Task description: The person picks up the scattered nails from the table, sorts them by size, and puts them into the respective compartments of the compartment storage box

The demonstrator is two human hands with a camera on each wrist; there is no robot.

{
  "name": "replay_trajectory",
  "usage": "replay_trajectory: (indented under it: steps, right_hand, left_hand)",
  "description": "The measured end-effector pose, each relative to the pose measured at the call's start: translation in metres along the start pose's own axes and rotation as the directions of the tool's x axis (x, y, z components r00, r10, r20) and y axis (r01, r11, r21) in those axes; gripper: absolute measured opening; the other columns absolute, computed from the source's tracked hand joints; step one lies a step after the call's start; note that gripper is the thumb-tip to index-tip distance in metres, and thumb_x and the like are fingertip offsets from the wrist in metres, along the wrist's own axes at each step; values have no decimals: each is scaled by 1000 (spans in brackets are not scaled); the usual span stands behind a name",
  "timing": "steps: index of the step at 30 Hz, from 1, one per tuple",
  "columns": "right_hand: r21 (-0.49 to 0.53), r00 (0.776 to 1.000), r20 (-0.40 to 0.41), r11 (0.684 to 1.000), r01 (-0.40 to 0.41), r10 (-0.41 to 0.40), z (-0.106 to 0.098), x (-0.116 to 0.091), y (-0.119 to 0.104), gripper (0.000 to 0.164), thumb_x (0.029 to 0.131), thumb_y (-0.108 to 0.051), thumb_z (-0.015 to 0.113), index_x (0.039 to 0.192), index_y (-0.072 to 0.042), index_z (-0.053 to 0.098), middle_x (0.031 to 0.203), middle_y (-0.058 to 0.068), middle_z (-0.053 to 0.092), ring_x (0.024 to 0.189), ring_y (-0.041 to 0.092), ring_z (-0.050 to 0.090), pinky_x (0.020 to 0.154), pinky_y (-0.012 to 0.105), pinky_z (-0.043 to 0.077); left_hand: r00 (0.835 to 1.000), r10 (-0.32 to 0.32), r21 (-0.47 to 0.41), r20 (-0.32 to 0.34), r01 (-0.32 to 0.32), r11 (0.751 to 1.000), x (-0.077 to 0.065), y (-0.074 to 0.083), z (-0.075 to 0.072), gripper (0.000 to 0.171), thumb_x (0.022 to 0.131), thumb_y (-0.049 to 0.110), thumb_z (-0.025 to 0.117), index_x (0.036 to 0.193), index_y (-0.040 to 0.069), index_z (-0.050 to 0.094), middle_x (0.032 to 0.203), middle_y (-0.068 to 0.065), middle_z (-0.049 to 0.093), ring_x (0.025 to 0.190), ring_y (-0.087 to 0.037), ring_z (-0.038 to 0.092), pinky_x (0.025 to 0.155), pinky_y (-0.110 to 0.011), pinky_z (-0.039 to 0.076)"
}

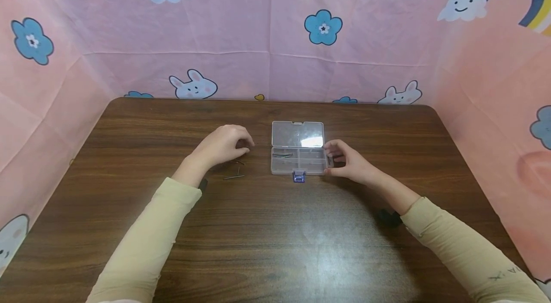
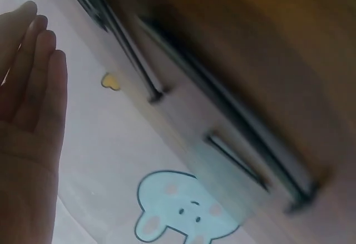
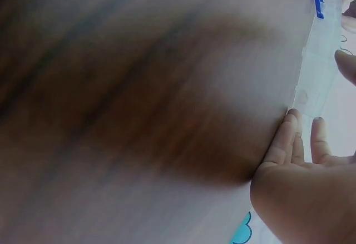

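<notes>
A clear plastic compartment box (image 1: pixel 312 166) lies on the table, its lid (image 1: pixel 290 134) folded back and a blue latch (image 1: pixel 299 177) at its front edge. Several nails (image 1: pixel 282 155) lie in its far left compartment. My right hand (image 1: pixel 350 164) grips the box's right end, thumb at the near corner and fingers towards the far one. Left of the box, my left hand (image 1: pixel 224 144) hovers over the table, holding nothing; its fingers look fairly straight in the left wrist view. Beneath and nearer to me lie a few loose nails (image 1: pixel 234 177), seen up close as dark headed nails (image 2: pixel 225 105) of differing lengths.
The brown wooden table (image 1: pixel 275 245) ends at a patterned pink cloth (image 1: pixel 241 30) at the back, with cloth on both sides too. Dark wrist straps (image 1: pixel 389 217) show near both sleeves.
</notes>
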State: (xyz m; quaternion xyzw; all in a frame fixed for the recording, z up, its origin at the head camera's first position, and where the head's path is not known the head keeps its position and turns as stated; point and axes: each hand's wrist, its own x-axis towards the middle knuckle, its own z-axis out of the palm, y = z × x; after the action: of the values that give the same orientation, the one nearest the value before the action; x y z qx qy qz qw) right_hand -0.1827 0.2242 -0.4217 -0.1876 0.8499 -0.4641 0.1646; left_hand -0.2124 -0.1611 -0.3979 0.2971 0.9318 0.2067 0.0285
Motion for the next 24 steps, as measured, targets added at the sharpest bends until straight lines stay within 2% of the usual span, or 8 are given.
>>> replay_trajectory:
  steps: [7, 17, 24]
  right_hand:
    - [-16, 1000, -3, 1000, 6, -6, 0, 2, 1, 62, 89, -2, 78, 142, 5, 47, 138, 28, 55, 132, 44, 53, 120, 62, 42]
    - [-14, 1000, -5, 1000, -4, 4, 1, 2, 2, 62, 89, -3, 78, 143, 4, 48, 138, 27, 55, 132, 43, 53, 119, 62, 42]
    - [-14, 1000, -5, 1000, -14, 14, 1, 1, 0, 62, 90, -3, 78, 143, 4, 47, 139, 28, 54, 132, 44, 53, 119, 62, 42]
  left_hand:
    - [1000, -1, -3, 7, 1, 1000, -8, -12, -6, 13, 92, 4, 80, 105, 8, 82, 109, -8, 79, 106, -28, 74, 97, -47, 59]
    - [1000, -23, -23, 19, 23, 999, -18, -23, -6, 12, 92, 3, 81, 102, 10, 82, 105, -6, 79, 94, -21, 74, 87, -42, 62]
    - [999, -30, -31, 37, 31, 999, -23, -26, -4, 12, 90, 3, 83, 100, 10, 82, 102, -6, 79, 90, -20, 74, 83, -40, 63]
